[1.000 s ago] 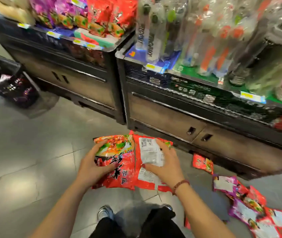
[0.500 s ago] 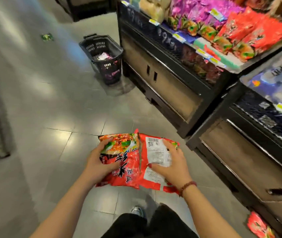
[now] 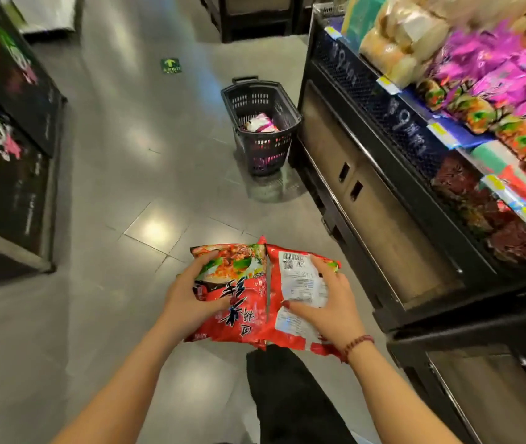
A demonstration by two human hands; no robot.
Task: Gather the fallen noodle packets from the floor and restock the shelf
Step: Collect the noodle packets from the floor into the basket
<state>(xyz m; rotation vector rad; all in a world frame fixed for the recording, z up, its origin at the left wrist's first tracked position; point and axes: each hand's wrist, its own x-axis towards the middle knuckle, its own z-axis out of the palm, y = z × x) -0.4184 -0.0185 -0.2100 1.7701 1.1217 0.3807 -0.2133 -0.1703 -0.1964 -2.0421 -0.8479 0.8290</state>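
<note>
The shelf (image 3: 367, 100) runs off the right edge, and its purple packets (image 3: 495, 68) are blurred, their print unreadable. Both forearms are cut off at the bottom. A black basket (image 3: 268, 145) stands on the floor just beside the shelf, holding a pink-and-white packet (image 3: 260, 123). The left hand (image 3: 191, 299) grips a red noodle packet (image 3: 239, 299), thumb across its front. The right hand (image 3: 329, 306) grips a second packet (image 3: 296, 283), barcode side up. The two touch, held above the floor.

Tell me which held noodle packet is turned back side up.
The right packet, gripped by the right hand: white barcode label faces up. The left packet, in the left hand, shows its noodle picture.
</note>
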